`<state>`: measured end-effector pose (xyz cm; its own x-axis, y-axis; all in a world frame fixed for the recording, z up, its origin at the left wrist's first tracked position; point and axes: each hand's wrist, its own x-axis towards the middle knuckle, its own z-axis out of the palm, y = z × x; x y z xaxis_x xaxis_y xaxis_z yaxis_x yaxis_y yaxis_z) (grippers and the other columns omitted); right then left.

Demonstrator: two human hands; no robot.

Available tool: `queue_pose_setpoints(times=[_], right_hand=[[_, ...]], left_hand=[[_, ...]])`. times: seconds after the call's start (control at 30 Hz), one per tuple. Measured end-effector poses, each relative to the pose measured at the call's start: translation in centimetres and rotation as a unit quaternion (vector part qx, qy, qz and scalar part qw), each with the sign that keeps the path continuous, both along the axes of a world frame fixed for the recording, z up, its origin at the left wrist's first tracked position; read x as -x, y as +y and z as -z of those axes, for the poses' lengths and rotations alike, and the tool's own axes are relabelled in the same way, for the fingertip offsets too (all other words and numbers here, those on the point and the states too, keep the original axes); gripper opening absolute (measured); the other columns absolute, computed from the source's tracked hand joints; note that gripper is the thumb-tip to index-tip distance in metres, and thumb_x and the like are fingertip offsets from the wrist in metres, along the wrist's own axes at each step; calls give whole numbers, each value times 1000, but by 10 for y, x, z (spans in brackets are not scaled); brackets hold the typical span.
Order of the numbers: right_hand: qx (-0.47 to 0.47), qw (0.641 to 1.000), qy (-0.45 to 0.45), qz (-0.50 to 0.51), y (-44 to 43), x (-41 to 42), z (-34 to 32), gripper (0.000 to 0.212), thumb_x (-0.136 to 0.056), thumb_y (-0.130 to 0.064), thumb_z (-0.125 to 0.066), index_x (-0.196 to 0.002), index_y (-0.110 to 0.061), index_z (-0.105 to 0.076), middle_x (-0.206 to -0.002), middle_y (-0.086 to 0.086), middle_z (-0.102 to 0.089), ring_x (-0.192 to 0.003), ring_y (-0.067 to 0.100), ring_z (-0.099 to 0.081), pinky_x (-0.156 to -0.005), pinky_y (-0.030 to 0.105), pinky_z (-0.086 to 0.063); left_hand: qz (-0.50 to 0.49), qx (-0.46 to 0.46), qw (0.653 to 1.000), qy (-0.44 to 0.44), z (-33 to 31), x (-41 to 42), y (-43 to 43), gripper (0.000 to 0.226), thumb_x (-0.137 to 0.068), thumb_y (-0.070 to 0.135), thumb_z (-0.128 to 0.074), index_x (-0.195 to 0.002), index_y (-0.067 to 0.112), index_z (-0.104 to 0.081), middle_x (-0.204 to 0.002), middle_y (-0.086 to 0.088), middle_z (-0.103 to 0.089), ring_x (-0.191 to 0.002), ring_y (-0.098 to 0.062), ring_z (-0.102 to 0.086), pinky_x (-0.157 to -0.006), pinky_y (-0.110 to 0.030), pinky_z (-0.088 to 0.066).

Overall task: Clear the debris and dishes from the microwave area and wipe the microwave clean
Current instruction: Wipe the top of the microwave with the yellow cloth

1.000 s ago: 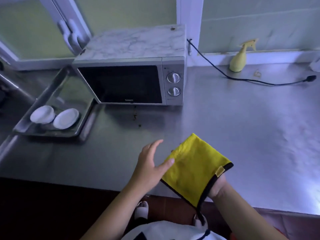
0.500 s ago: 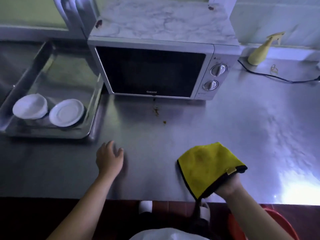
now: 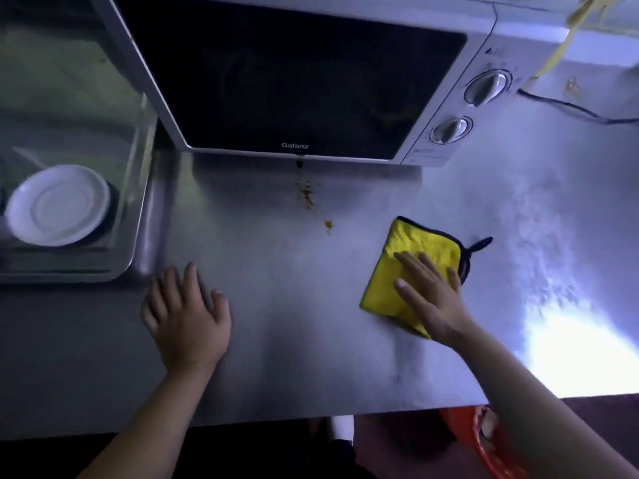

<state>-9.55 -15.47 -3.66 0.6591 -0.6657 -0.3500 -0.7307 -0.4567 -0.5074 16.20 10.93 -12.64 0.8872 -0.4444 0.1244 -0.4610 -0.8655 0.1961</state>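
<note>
Head view, looking down on a steel counter [image 3: 311,357] that fills the frame.

(a) Microwave [image 3: 294,81], at 12 o'clock, door closed, glass dark. A dark drip hangs from the door's lower edge at its middle.

(b) Tray [image 3: 143,160], at 9 o'clock, just beside the microwave's left corner.

(c) Left hand [image 3: 186,316], at 7 o'clock, palm down on the bare counter. The fingers lie close together and point to 12 o'clock, with the thumb set apart toward 3 o'clock. It holds nothing.

(d) Right hand [image 3: 432,299], at 4 o'clock, flat on the cloth. The fingers are straight and slightly spread, pointing to 11 o'clock, and press rather than pinch.

(e) Cloth [image 3: 415,247], yellow with a black edge, folded and flat on the counter under the right hand. Its black loop sticks out toward 2 o'clock.

(f) Plate [image 3: 57,205], white, in the tray's near end.

(g) Bin [image 3: 484,440], red, below the counter edge at 5 o'clock, partly hidden by the right forearm.

(h) Two knobs [image 3: 485,86], on the microwave's right panel, one above the other.

(i) Cord [image 3: 570,110], black, on the counter at 2 o'clock.

(j) Debris [image 3: 306,195], orange-brown crumbs on the counter directly below the drip. One stray bit lies nearer the cloth. The trail sits at 10 o'clock from the cloth, apart from it and from both hands.
</note>
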Motion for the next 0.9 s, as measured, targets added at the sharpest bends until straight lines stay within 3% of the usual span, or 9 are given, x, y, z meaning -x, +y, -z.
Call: queue_pose_setpoints(times=[0.07,0.13,0.3,0.4,0.47,0.63,0.8,0.9], right_hand=[[73,994,72,-31,8,-6,30,72,-88,-69,-28,-154,-45,-20,-165,-20,-8,-153,7,7,-121,48,14],[117,991,65,-27,8,-7,41,75,-88,-74,-26,-156,-44,-18,-165,-19,-7,-154,8,8,-120,46,18],[181,979,69,59,15,-10,51,105,-78,-91,-20,-157,-23,-24,-168,-2,-14,-155,13,1,-122,45,9],[175,973,134,65,23,-28,61,116,-77,-92,-21,-160,-13,0,-168,4,9,-154,19,15,-121,49,12],[192,969,138,76,24,-40,68,110,-84,-84,-23,-159,-9,7,-167,8,13,-153,24,18,-121,53,12],[230,969,82,42,8,-59,74,78,-95,-52,-19,-160,-10,-11,-168,9,-4,-155,26,4,-122,55,5],[175,983,-47,-16,-13,-101,67,61,-98,-47,-18,-154,-30,-37,-166,-2,-21,-155,14,-7,-123,47,6],[114,985,-125,44,-11,-147,68,52,-101,-43,-25,-147,-33,-46,-162,-8,-31,-153,11,-13,-122,44,5]], left_hand=[[-3,16,1000,-9,2,0,-1,60,-83,38,-44,-138,15,-47,-147,-19,-44,-135,-41,-39,-107,-53,-28],[-11,25,999,-17,3,-1,-1,60,-82,38,-46,-138,15,-47,-147,-18,-44,-133,-41,-39,-107,-53,-29],[-21,25,999,-29,0,1,-5,60,-80,38,-46,-136,16,-48,-145,-16,-45,-130,-41,-41,-104,-55,-32],[-29,28,999,-30,0,1,-6,60,-80,39,-46,-136,17,-49,-146,-16,-46,-132,-39,-40,-106,-54,-31],[-31,28,999,-29,0,2,-6,60,-81,39,-45,-136,17,-49,-147,-16,-46,-135,-39,-39,-107,-54,-31],[-26,20,999,-39,-1,4,-6,60,-82,37,-46,-137,14,-51,-148,-18,-46,-137,-40,-39,-109,-53,-29],[-23,22,998,-51,-1,5,-5,57,-83,33,-51,-136,12,-53,-146,-20,-48,-135,-41,-41,-108,-53,-31],[-23,16,998,-51,-2,5,-4,56,-85,33,-52,-137,13,-53,-147,-19,-48,-136,-41,-41,-108,-52,-31]])
